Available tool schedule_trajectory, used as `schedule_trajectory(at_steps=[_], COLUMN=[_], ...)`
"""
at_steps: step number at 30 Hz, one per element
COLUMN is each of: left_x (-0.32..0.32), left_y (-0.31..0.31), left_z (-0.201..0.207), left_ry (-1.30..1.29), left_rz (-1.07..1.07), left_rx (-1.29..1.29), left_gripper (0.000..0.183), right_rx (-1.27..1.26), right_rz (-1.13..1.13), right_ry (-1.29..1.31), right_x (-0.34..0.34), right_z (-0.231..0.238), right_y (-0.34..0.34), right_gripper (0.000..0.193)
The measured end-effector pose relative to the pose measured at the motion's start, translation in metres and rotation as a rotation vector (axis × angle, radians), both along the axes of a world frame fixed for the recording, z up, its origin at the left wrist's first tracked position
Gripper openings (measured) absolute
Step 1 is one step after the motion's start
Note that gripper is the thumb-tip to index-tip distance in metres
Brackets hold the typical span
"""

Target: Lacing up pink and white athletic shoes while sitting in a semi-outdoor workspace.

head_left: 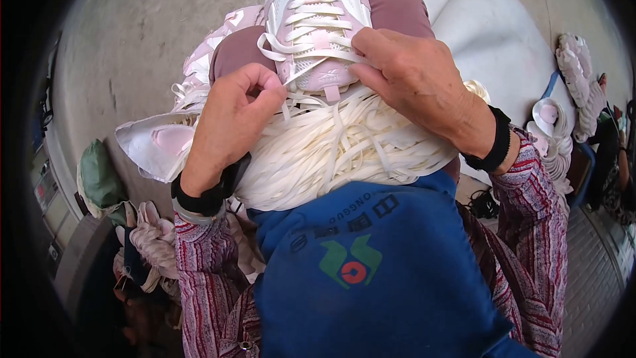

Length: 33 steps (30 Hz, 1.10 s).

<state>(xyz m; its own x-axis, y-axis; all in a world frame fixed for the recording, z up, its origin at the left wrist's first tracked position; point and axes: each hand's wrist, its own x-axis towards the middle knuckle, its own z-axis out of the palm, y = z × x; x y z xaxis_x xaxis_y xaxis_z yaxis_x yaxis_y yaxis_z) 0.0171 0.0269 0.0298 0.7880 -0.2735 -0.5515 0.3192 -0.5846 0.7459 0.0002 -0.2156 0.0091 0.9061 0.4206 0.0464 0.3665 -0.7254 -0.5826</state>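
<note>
A pale pink and white sneaker (pixel 308 81) rests across my knees, its tongue end toward me. Cream shoelace (pixel 324 24) crosses back and forth through its eyelets, and one loop stands out on the left side. My left hand (pixel 233 118) is closed, thumb and forefinger pinching a thin stretch of lace by the near left corner of the shoe. At the right eyelet edge, my right hand (pixel 421 83) is closed on another stretch of lace, its fingertips against the shoe. Below both hands, a thick bundle of loose cream laces (pixel 344 142) lies on my lap.
My blue apron (pixel 397 272) covers my front. More pink and white shoe parts (pixel 173 138) sit left of my knee. A white sheet (pixel 493 33) spreads at the right, with stacked shoe parts (pixel 575 69) beyond it. A green bag (pixel 101 174) stands far left.
</note>
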Motion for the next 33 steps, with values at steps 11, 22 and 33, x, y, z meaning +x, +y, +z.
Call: schedule_trajectory(at_steps=[11,22,33], left_x=[0.027,0.024,0.017], left_y=[0.005,0.010,0.019], left_z=[0.006,0.004,0.000], left_ry=[0.128,-0.115,-0.136], left_rz=[-0.159,-0.187,-0.043], left_rx=[0.156,0.202,0.151], left_gripper=[0.016,0.015,0.014], right_rx=[-0.245,-0.008,-0.053], right_rz=[0.393,0.056,0.084], right_ry=[-0.361,-0.009,0.185], right_x=[0.009,-0.001,-0.012], right_z=[0.006,0.011,0.006], right_y=[-0.020,-0.034,-0.035], right_gripper=[0.007,0.021,0.010])
